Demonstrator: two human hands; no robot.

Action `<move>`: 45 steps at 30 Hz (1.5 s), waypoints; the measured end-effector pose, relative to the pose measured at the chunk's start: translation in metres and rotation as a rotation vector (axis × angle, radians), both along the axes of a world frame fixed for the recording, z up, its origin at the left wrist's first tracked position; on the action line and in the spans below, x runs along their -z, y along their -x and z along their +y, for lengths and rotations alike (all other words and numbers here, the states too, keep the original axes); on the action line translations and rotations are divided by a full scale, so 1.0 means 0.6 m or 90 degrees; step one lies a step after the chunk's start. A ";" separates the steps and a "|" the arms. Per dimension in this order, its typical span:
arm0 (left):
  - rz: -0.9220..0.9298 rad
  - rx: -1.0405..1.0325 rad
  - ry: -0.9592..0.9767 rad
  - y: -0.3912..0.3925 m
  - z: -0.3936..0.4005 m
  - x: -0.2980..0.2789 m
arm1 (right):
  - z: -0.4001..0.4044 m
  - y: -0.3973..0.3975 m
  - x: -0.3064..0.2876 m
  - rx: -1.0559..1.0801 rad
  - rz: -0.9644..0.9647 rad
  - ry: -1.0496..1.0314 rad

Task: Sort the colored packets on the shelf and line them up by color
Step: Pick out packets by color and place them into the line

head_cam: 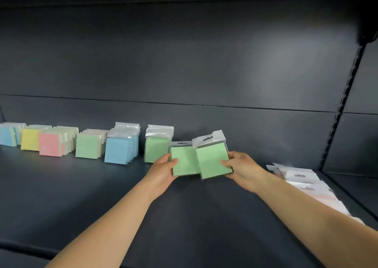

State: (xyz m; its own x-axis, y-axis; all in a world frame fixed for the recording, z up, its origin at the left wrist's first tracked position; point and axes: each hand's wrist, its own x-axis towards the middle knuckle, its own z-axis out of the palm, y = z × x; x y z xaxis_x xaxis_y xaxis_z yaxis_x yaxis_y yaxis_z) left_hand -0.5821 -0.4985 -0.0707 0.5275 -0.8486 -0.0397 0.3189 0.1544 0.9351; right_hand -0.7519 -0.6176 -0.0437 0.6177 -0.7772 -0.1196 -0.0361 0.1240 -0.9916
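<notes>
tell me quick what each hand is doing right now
Left hand: closed on a green packet.
Right hand: closed on another green packet, overlapping the first.

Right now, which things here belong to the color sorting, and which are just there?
Job: two green packets, one in the left hand, one in the right hand; green row; blue row; pink row; yellow row; unsorted pile.
Just there: back panel; slotted upright.

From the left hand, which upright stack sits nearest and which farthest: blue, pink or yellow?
1. Blue stack, nearest, just left of the left hand.
2. Pink stack, further left.
3. Yellow stack, farthest, just beyond the pink.
</notes>
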 end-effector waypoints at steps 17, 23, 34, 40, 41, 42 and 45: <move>-0.388 0.056 -0.058 -0.163 0.092 0.029 | 0.191 -0.243 0.073 0.261 -0.061 0.085; -0.482 -0.064 -0.023 -0.179 0.062 0.033 | 0.177 -0.268 0.074 0.317 -0.031 0.221; -0.443 -0.173 -0.037 -0.213 0.000 0.043 | 0.117 -0.316 0.084 0.323 0.039 0.306; -0.478 -0.112 -0.130 -0.215 -0.011 0.052 | 0.108 -0.331 0.092 0.214 0.142 0.329; -0.471 -0.091 -0.135 -0.214 -0.014 0.053 | 0.107 -0.332 0.092 0.196 0.151 0.335; -0.465 -0.073 -0.137 -0.213 -0.015 0.054 | 0.106 -0.333 0.092 0.183 0.155 0.337; -0.465 -0.052 -0.130 -0.212 -0.016 0.053 | 0.099 -0.334 0.095 0.164 0.157 0.342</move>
State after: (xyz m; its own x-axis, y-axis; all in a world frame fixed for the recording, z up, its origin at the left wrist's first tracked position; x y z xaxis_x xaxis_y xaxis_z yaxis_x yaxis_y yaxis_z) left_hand -0.4552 -0.5079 -0.1024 0.5406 -0.8191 0.1920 -0.3973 -0.0474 0.9165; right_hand -0.5513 -0.5580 -0.1006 0.4072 -0.8883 0.2122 -0.3069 -0.3519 -0.8843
